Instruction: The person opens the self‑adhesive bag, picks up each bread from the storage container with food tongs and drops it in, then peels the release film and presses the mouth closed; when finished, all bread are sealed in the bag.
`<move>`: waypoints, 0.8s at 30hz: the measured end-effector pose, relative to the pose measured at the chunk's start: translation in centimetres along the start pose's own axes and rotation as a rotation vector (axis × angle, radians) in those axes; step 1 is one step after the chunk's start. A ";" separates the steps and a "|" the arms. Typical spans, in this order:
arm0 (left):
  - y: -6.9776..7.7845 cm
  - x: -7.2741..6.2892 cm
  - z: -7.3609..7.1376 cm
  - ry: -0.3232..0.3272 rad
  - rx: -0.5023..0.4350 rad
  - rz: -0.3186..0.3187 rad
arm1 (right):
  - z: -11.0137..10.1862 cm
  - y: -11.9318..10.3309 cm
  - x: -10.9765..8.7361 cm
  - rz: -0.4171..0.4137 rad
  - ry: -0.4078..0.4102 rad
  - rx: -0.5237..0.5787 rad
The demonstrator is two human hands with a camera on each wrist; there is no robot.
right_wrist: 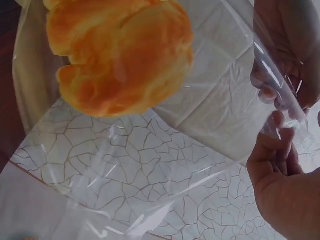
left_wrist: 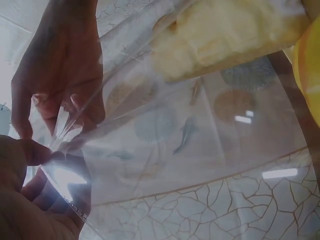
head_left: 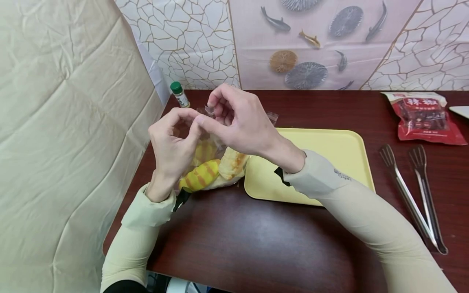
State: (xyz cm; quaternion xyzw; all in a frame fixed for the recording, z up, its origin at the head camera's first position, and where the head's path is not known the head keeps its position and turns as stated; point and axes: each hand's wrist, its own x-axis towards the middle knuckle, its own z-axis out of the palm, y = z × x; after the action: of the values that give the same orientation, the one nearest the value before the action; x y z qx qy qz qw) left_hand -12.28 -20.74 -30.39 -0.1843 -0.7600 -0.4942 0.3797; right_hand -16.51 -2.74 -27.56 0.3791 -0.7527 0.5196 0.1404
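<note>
A clear plastic bag (left_wrist: 210, 165) holds several bread pieces. Its gathered top is between my two hands, which meet at the fingertips above it in the head view. With thumb and fingers, my left hand (head_left: 172, 142) pinches the film. My right hand (head_left: 245, 120) pinches it right beside the left, its other fingers curled. Below them, a yellow bread with brown stripes (head_left: 199, 176) lies next to a golden-brown bread (head_left: 232, 163). In the right wrist view, a browned bread (right_wrist: 125, 60) shows through the film. The hands partly hide the bag in the head view.
Right of the bag lies a yellow tray (head_left: 307, 197). Two metal tongs arms (head_left: 414, 195) and a red food packet (head_left: 426, 118) are farther right. A green-capped bottle (head_left: 180, 95) stands at the back left, near a padded cream panel (head_left: 73, 134).
</note>
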 end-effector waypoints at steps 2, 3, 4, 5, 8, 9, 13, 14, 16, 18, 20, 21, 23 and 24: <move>0.0 0.0 0.0 -0.003 -0.008 0.002 | 0.1 0.0 0.0 -0.020 0.016 -0.018; 0.0 0.0 0.0 -0.002 -0.017 -0.002 | 0.1 -0.1 0.0 -0.028 0.029 -0.029; 0.0 0.0 0.0 0.000 -0.025 -0.009 | 0.1 0.0 0.0 -0.034 0.045 -0.046; 0.0 0.0 0.0 0.002 -0.043 -0.021 | 0.0 0.0 0.0 -0.037 0.063 -0.060; 0.1 0.0 -0.1 0.017 -0.077 -0.057 | -0.3 0.3 -0.4 -0.024 0.108 -0.082; 0.2 0.0 -0.1 0.024 -0.081 -0.067 | -0.5 0.4 -0.6 -0.021 0.118 -0.087; 0.2 0.0 -0.2 0.038 -0.099 -0.096 | -1.2 0.9 -1.2 -0.027 0.152 -0.110; 0.2 0.0 -0.2 0.043 -0.104 -0.101 | -1.5 1.1 -1.4 -0.029 0.162 -0.116; 0.1 0.0 -0.2 0.052 -0.111 -0.107 | -2.0 1.5 -1.8 -0.033 0.182 -0.135; 0.0 -0.1 -0.3 0.065 -0.116 -0.108 | -2.7 1.9 -2.2 -0.030 0.198 -0.149; -0.1 -0.1 -0.5 0.077 -0.115 -0.100 | -3.4 2.3 -2.6 -0.022 0.208 -0.158; -0.2 0.0 -0.5 0.082 -0.115 -0.097 | -3.7 2.5 -2.8 -0.016 0.212 -0.161; -0.4 0.0 -0.7 0.092 -0.114 -0.094 | -4.5 2.9 -3.2 0.001 0.219 -0.160; -0.5 -0.1 -0.8 0.097 -0.113 -0.095 | -4.9 3.2 -3.5 0.008 0.224 -0.161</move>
State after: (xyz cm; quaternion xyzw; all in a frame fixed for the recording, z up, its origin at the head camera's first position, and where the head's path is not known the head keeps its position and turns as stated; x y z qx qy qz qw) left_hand -12.24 -21.62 -30.53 -0.1450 -0.7196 -0.5621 0.3811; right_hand -17.33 3.62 -29.74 0.3033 -0.7732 0.4969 0.2516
